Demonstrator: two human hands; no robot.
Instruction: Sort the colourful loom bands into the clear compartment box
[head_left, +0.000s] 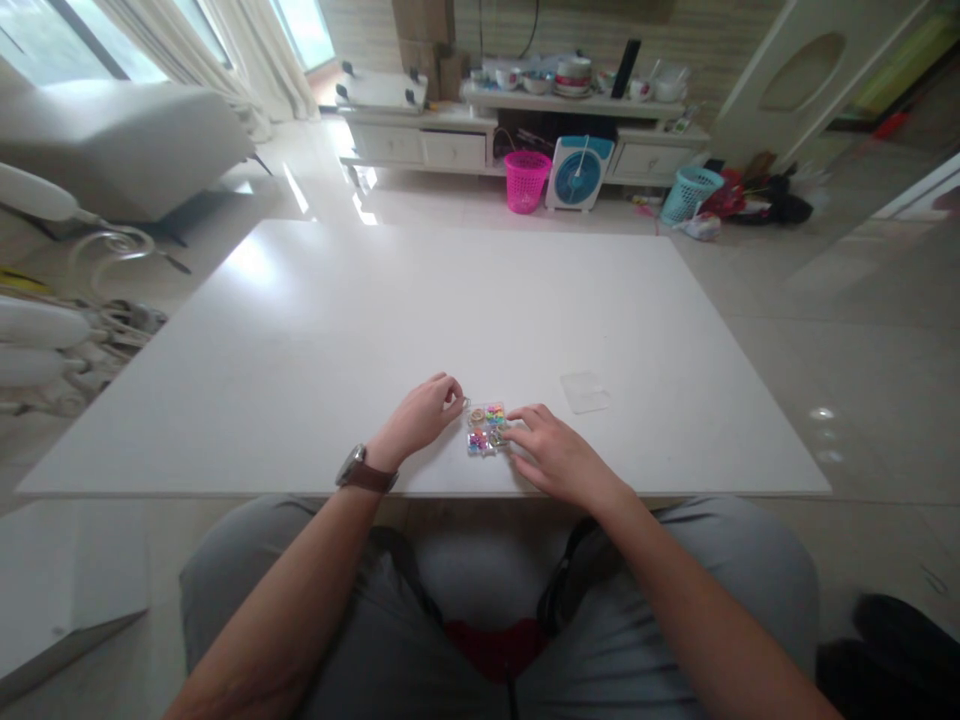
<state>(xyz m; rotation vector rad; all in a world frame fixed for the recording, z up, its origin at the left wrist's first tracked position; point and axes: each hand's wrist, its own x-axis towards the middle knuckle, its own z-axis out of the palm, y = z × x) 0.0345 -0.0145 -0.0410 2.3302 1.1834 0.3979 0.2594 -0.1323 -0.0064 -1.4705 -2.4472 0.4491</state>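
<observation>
A small clear compartment box (pixel 487 453) lies near the table's front edge, with bright beads (pixel 495 412) and ring-like metal pieces (pixel 477 416) in separate sections. My left hand (pixel 427 408), with a watch on its wrist, is closed in a pinch at the box's far left corner. At its fingertips shows a small shiny ring (pixel 466 403), too small to make out fully. My right hand (pixel 551 447) has its fingers apart along the box's right side, the fingertips reaching its edge. To the right lies a flat clear plastic lid (pixel 585 392), apart from the box.
The white table (pixel 420 310) stretches ahead, its front edge just before my knees. Beyond it, on the floor, stand a pink basket (pixel 527 182), a blue-and-white fan (pixel 579 173) and a light blue basket (pixel 688 193). White chairs (pixel 45 330) are at the left.
</observation>
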